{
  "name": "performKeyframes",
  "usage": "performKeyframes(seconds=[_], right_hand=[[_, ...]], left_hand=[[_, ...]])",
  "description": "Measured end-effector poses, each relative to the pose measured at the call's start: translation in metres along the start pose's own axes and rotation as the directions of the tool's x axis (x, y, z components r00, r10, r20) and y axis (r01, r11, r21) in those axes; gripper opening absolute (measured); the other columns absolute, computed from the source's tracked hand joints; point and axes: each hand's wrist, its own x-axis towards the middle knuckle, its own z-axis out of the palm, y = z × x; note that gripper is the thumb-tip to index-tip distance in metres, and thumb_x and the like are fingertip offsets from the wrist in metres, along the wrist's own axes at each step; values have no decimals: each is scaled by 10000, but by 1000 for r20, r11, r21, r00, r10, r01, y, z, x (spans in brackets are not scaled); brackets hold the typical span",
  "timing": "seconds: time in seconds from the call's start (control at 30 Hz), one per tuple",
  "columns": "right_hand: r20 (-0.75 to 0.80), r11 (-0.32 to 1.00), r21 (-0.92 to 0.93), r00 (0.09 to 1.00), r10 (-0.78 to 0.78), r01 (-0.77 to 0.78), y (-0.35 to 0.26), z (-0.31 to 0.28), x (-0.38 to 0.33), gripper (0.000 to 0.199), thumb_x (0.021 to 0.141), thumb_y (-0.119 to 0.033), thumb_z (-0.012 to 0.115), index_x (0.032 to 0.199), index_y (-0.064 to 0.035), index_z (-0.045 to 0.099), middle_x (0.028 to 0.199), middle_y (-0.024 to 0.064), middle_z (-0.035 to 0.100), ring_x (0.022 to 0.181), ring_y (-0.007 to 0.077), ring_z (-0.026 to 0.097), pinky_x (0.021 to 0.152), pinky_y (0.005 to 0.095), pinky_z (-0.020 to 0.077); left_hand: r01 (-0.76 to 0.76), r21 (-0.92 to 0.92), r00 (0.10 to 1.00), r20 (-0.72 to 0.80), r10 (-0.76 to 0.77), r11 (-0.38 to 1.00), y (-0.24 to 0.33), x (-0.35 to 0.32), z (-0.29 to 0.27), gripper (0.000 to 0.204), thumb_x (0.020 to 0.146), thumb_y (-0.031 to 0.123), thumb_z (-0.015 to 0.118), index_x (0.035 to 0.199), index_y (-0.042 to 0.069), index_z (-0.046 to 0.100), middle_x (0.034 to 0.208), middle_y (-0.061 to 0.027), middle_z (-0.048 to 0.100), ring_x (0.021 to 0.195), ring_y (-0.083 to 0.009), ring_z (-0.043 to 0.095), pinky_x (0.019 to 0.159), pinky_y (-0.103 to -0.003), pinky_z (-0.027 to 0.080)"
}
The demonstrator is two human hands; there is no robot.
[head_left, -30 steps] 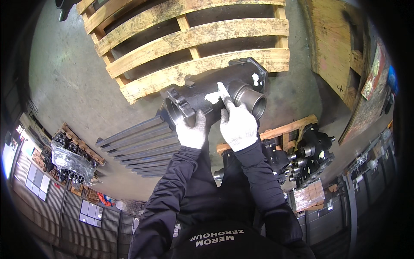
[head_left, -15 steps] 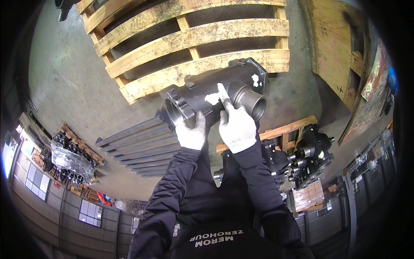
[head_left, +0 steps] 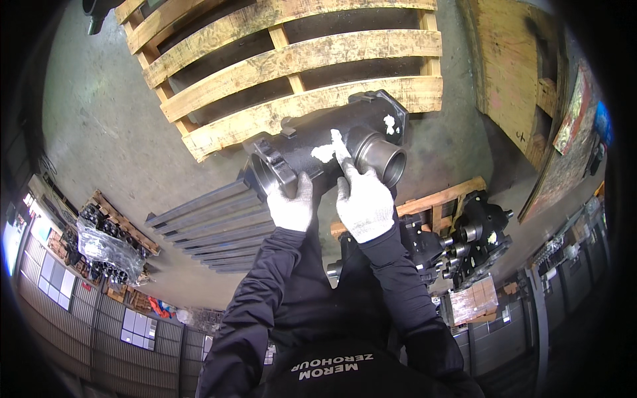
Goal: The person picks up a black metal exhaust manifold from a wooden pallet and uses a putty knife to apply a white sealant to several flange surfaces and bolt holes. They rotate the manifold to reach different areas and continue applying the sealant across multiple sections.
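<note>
A large black cast-metal housing [head_left: 308,139] lies at an angle before me, with a bare steel tube end [head_left: 381,159] on its near right side. My left hand [head_left: 290,207], in a white glove, grips the rim at the housing's left opening, thumb on the outside; its other fingers are partly hidden. My gloved right hand [head_left: 365,205] rests its stretched index finger on the housing, beside a smear of white paste [head_left: 323,153]. White also covers that fingertip. A second white patch [head_left: 389,124] sits near the housing's right flange.
Beyond the housing lies a slatted wooden pallet [head_left: 298,61]. A ribbed dark metal rack [head_left: 212,222] stands to the left. More black castings [head_left: 474,232] lie on wood at the right, below plywood boards [head_left: 507,66]. Plastic-wrapped parts [head_left: 109,249] sit far left.
My right index finger has slid slightly left along the housing at the white paste. My left hand keeps its hold on the rim. The whole view has shifted a little.
</note>
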Motion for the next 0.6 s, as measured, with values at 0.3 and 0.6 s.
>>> performKeyframes(seconds=[0.3, 0.6], right_hand=[[-54, 1000, 25, 998, 18, -17, 4, 1, 9, 356, 862, -146, 723, 1216, -112, 698, 771, 154, 589, 661, 323, 643, 599, 413, 529], [-51, 999, 37, 999, -4, 6, 11, -10, 22, 272, 906, -184, 684, 1132, -36, 718, 757, 181, 633, 702, 339, 666, 636, 421, 535]], left_hand=[[-18, 11, 1000, -1, 18, 1000, -1, 2, 0, 207, 932, 123, 740, 1045, -43, 691, 912, -95, 728, 815, -136, 649, 774, -313, 525], [-7, 6, 1000, -8, 7, 1000, 0, 3, 0, 218, 936, 141, 738, 1037, -47, 691, 909, -100, 731, 806, -143, 656, 773, -317, 530]])
